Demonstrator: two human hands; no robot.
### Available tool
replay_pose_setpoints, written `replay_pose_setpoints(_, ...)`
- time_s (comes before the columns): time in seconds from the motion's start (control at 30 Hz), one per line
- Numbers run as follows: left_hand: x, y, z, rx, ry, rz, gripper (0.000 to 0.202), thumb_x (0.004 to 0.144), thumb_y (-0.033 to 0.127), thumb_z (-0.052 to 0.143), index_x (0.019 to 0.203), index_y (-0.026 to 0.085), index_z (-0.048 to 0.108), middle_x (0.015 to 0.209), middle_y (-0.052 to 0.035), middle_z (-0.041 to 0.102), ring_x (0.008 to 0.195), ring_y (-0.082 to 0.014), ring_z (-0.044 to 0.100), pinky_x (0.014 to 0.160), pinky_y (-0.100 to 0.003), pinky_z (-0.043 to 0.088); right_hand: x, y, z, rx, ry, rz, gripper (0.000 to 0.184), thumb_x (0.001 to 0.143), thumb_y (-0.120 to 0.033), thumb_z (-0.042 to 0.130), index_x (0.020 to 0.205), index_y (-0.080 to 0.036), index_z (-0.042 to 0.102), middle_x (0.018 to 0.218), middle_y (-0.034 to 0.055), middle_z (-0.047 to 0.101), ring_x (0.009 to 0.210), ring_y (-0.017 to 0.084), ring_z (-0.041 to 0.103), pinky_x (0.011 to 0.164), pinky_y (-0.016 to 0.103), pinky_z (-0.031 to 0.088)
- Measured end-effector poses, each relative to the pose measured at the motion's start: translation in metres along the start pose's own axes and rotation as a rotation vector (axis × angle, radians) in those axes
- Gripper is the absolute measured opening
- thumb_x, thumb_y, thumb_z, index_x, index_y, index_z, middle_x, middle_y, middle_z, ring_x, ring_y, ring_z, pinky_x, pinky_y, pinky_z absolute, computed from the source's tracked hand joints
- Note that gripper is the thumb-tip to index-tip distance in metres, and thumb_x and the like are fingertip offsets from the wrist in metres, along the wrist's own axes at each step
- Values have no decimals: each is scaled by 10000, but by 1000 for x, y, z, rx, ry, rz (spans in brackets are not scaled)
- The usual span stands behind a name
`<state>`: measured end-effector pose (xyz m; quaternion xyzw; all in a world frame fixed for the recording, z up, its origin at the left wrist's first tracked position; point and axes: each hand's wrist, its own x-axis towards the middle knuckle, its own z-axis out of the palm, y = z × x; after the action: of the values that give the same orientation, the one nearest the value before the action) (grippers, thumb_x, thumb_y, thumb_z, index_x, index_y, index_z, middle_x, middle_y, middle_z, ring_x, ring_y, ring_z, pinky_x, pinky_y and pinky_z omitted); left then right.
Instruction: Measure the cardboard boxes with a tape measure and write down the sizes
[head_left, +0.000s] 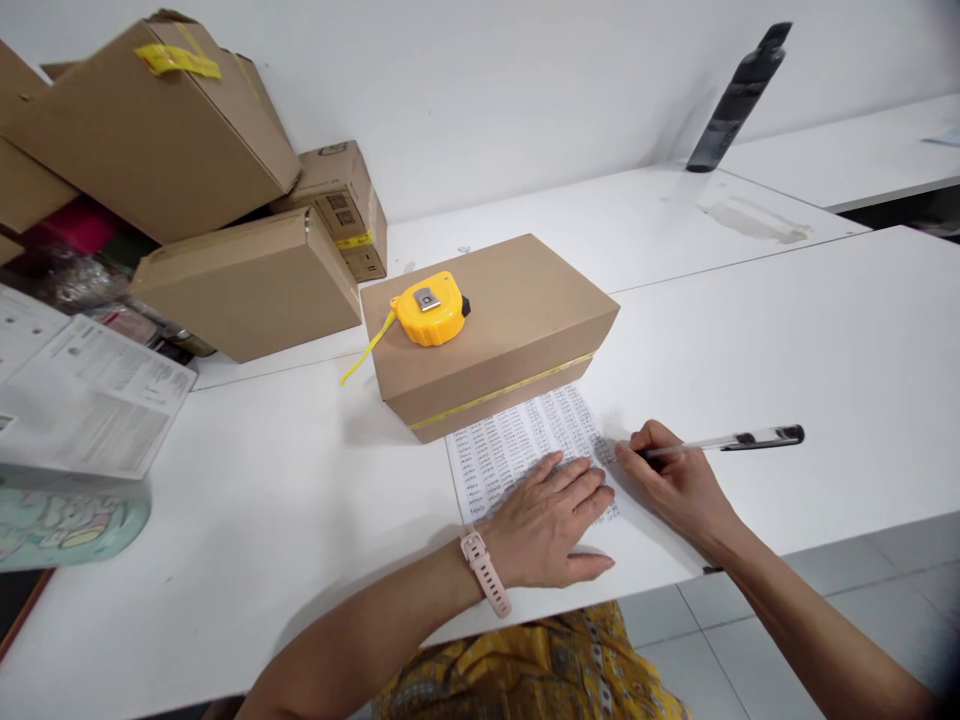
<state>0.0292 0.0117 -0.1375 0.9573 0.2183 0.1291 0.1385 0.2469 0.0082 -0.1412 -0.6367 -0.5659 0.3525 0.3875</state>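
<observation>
My left hand [553, 520] lies flat, fingers stretched out, on a printed sheet of small text rows [517, 440] near the table's front edge. My right hand [670, 475] grips a clear pen with a black cap [731, 441], its tip touching the sheet's right side. Just behind the sheet sits a closed brown cardboard box [495, 325] with yellow tape along its seam. A yellow tape measure [430, 308] rests on the box's top left, its yellow strap hanging over the edge. A pink watch is on my left wrist.
Several cardboard boxes [247, 285] are piled at the back left. Printed papers [97, 400] and a pale green case [67, 525] lie at the left. A dark tall object [739, 95] leans on the wall. The white table [787, 340] stretches right; floor tiles show below.
</observation>
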Motion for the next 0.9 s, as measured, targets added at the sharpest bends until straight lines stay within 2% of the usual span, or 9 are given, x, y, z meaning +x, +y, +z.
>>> replay_pose_setpoints(0.17,0,0,1,-11,10,0,635,939,520,560,1399,93,468,1476,-157,523,1440,-301,381,1253,-473,190,0,1,0,-20,35,-1,278,883,-405,619,719,-233,475,630,-43,434,566,117,376,486,260,310)
replay_pose_setpoints(0.37,0,0,1,-10,13,4,631,943,522,551,1402,97,466,1482,-159,516,1440,-304,382,1251,-475,193,0,0,-1,-19,8,-2,270,892,-399,609,722,-233,482,637,-38,452,576,121,396,496,258,325)
replay_pose_setpoints(0.6,-1,-1,2,-9,9,1,636,943,527,547,1411,105,461,1487,-155,516,1447,-296,377,1254,-470,187,1,1,-1,-61,54,-19,270,892,-385,605,712,-236,470,636,-40,454,578,121,394,499,260,323)
replay_pose_setpoints(0.9,0,0,0,4,1,-1,629,941,528,551,1401,106,469,1484,-148,521,1443,-297,381,1254,-463,182,2,1,0,-86,48,-28,267,899,-381,592,715,-239,461,625,-45,443,563,120,387,496,262,319)
